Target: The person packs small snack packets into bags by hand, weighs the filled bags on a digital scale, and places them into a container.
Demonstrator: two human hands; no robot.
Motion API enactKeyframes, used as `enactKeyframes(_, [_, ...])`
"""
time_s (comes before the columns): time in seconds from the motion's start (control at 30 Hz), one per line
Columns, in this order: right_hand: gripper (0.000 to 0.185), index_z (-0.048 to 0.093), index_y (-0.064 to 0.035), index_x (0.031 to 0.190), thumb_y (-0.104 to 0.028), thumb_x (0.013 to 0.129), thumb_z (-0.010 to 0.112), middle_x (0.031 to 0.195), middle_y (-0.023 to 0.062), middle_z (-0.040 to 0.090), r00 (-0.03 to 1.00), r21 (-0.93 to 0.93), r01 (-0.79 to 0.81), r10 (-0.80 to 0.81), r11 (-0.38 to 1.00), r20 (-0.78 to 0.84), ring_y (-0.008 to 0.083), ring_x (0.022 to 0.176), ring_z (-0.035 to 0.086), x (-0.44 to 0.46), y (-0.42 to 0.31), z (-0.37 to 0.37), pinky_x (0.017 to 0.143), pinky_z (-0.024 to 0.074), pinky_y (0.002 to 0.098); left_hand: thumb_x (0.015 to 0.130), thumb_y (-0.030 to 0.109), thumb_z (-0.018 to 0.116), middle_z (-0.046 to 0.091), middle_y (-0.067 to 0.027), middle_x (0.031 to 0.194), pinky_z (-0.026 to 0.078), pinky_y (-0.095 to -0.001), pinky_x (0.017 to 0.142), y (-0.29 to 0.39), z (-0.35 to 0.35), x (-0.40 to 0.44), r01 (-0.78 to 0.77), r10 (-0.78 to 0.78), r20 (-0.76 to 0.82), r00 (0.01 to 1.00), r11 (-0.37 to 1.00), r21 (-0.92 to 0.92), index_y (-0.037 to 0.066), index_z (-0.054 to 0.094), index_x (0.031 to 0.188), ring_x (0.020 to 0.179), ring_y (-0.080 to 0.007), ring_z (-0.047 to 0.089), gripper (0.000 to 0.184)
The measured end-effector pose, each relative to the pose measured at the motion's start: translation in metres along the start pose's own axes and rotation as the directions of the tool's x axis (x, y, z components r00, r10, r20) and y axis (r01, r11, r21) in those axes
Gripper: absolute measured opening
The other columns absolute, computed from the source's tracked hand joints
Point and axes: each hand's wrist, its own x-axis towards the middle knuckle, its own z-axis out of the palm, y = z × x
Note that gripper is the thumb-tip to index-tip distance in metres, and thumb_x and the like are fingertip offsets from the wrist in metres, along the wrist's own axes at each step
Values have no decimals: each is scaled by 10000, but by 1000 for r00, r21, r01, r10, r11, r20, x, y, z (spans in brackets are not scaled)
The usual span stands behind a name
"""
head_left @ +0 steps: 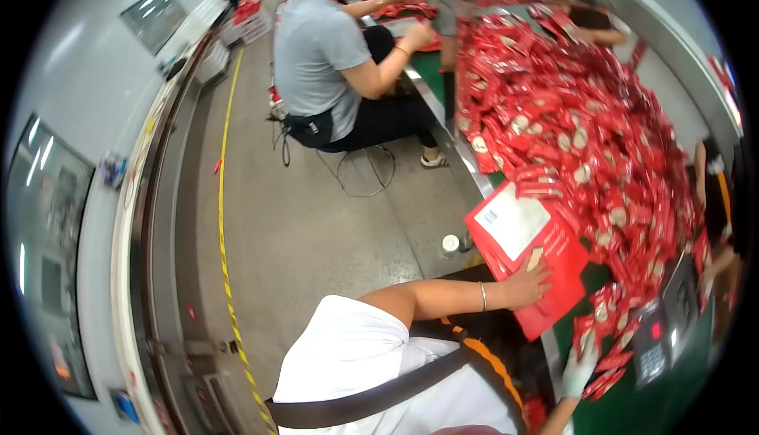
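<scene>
My left hand (528, 285), bare with a bracelet at the wrist, lies across a large red bag (563, 285) with a white label, its fingers bent against it. A small beige piece shows at the fingertips; I cannot make out what it is. More red layers show under the bag's edge. My right hand (581, 368), in a white glove, closes on small red packets (607, 312) at the near end of the pile. Its fingertips are partly hidden among them. A dark scale (668, 308) with a red light and keypad stands right of that hand.
A large heap of shiny red packets (561, 111) covers the green-topped table between metal side rails (466, 158). A seated co-worker (324, 64) in a blue cap works beyond. Other people's arms reach in from the right. A white-topped container (451, 244) stands left of the table.
</scene>
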Motion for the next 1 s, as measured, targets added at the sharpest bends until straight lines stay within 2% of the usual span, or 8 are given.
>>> enactKeyframes(0.13, [773, 337, -145, 1511, -10, 814, 642, 1260, 260, 504, 998, 5, -64, 64, 998, 20, 450, 1143, 470, -7, 1, -3, 1014, 369, 500, 933, 326, 521, 385, -258, 1456, 238, -684, 1055, 7, -27, 1, -11, 7, 154, 988, 1000, 22, 81, 558, 1317, 1400, -387, 326, 457])
enactKeyframes(0.37, [795, 340, -153, 1510, 17, 796, 644, 1222, 243, 514, 999, -40, -34, 33, 999, -34, 425, 1127, 482, -12, -3, -2, 996, 390, 469, 918, 296, 530, 377, -290, 1451, 260, -691, 1034, 10, -14, -2, -35, 40, 93, 995, 998, -55, 77, 547, 1317, 1363, -420, 366, 456])
enactKeyframes(0.43, [805, 329, -156, 1516, 19, 796, 644, 1195, 237, 517, 998, -1, -67, 67, 998, 6, 422, 1112, 485, -9, -3, -4, 988, 389, 474, 907, 275, 532, 447, -284, 1393, 326, -692, 987, 11, -5, 9, 11, -20, 124, 992, 997, 76, 52, 631, 1197, 1297, -434, 438, 379])
enactKeyframes(0.63, [824, 316, -158, 1522, 23, 788, 645, 1175, 234, 517, 998, -53, -59, 58, 997, -29, 424, 1087, 487, -12, -1, 0, 976, 386, 480, 859, 232, 566, 584, -223, 1143, 507, -537, 755, 5, -34, 43, 137, -120, 279, 953, 990, -42, 15, 726, 913, 1009, -355, 572, 275])
enactKeyframes(0.8, [715, 379, -80, 1485, 42, 818, 604, 1333, 254, 510, 997, 56, -73, 74, 996, -6, 415, 1195, 495, -7, -11, -5, 1034, 385, 465, 798, 172, 620, 613, -147, 1119, 515, -476, 685, 8, -15, 92, 485, -482, 256, 838, 873, 55, 72, 734, 986, 997, -291, 589, 242])
enactKeyframes(0.83, [648, 413, -88, 1463, -38, 852, 622, 1256, 258, 543, 997, 32, 45, -43, 998, -59, 433, 1146, 517, -11, 7, 2, 1005, 407, 493, 813, 151, 600, 627, -157, 1108, 523, -486, 713, 19, -44, 91, 403, -409, 339, 847, 911, 93, 73, 726, 1015, 1034, -297, 600, 250])
enactKeyframes(0.9, [634, 419, -106, 1460, -109, 868, 644, 1253, 238, 551, 996, -65, -77, 73, 995, -59, 426, 1149, 513, -13, -10, -9, 1000, 417, 478, 777, 173, 612, 662, -92, 976, 489, -454, 601, 12, -17, 94, 407, -424, 262, 867, 906, 118, 129, 718, 970, 920, -240, 620, 224])
enactKeyframes(1.0, [667, 425, -139, 1459, -87, 836, 658, 1162, 220, 569, 994, -47, -85, 82, 995, -75, 405, 1080, 529, -20, -15, -20, 951, 432, 465, 848, 192, 558, 701, -168, 1039, 543, -424, 743, 28, -64, 107, 380, -395, 335, 855, 918, 113, 79, 733, 975, 996, -301, 665, 243])
